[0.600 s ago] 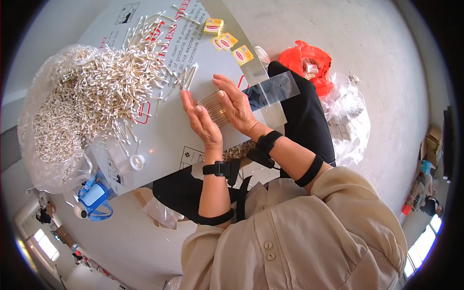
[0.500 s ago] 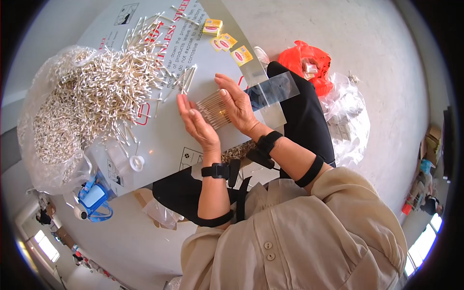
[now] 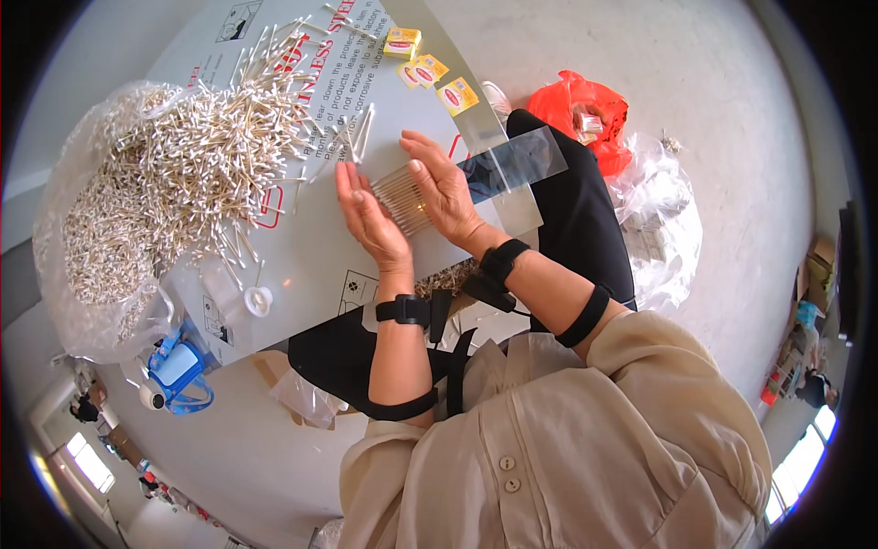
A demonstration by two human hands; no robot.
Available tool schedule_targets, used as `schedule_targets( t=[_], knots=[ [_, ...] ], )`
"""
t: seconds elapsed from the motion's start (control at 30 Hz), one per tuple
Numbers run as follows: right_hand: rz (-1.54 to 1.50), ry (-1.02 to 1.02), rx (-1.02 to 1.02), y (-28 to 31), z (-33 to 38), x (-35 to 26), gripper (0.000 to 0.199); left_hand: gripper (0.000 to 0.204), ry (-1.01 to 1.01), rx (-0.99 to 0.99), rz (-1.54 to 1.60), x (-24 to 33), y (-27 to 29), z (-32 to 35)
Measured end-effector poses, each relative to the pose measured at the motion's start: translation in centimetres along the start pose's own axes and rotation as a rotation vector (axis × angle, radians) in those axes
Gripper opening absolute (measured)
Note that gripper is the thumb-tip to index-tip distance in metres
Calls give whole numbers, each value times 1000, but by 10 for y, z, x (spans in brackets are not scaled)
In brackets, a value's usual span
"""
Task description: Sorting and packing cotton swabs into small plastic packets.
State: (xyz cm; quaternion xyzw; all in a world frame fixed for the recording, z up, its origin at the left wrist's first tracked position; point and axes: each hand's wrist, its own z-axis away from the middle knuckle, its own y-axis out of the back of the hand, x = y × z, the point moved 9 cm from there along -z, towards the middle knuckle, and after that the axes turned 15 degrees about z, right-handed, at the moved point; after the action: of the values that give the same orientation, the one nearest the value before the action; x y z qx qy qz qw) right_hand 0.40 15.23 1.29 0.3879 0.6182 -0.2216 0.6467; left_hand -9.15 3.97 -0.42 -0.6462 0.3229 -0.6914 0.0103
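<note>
A flat layer of cotton swabs (image 3: pixel 401 201) lies between my hands, near the table's right edge, apparently inside a clear plastic sleeve (image 3: pixel 532 163). The sleeve's free end sticks out past the edge over my dark-clothed leg. My left hand (image 3: pixel 375 224) stands on its side along the left ends of the swabs, fingers stretched. Across the right ends rests my right hand (image 3: pixel 446 197), its fingers extended and its thumb over the swabs. Neither hand is curled into a grip. The palms are partly hidden.
A big heap of loose cotton swabs (image 3: pixel 219 137) spills from a plastic bag (image 3: pixel 59 284) on the left. Small yellow packets (image 3: pixel 457 95) lie near the far right edge. A white round lid (image 3: pixel 259 300) and a blue pouch (image 3: pixel 176 364) are at near left; a red bag (image 3: pixel 562 96) is on the floor.
Both hands have shifted very slightly, staying at the two ends of the swabs. Nothing has been picked up or let go.
</note>
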Motion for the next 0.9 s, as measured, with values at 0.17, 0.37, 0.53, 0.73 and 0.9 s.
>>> schedule_targets(
  t=[0.17, 0.37, 0.53, 0.73, 0.9],
  knots=[
    [15, -1, -6, -1, -2, 5, 34, 62, -17, 14, 44, 10, 6, 0],
    [-85, -99, 82, 14, -7, 20, 32, 65, -201, -421, -832, 26, -15, 10],
    [-146, -115, 104, 27, -2, 27, 30, 79, -243, -667, -1380, 4, -34, 29],
    [-86, -141, 52, 45, 15, 30, 18, 83, -187, -712, -1447, 1, -35, 33],
    [385, 70, -59, 59, 31, 4, 9, 89, -227, -710, -1457, 16, -41, 56]
  ],
)
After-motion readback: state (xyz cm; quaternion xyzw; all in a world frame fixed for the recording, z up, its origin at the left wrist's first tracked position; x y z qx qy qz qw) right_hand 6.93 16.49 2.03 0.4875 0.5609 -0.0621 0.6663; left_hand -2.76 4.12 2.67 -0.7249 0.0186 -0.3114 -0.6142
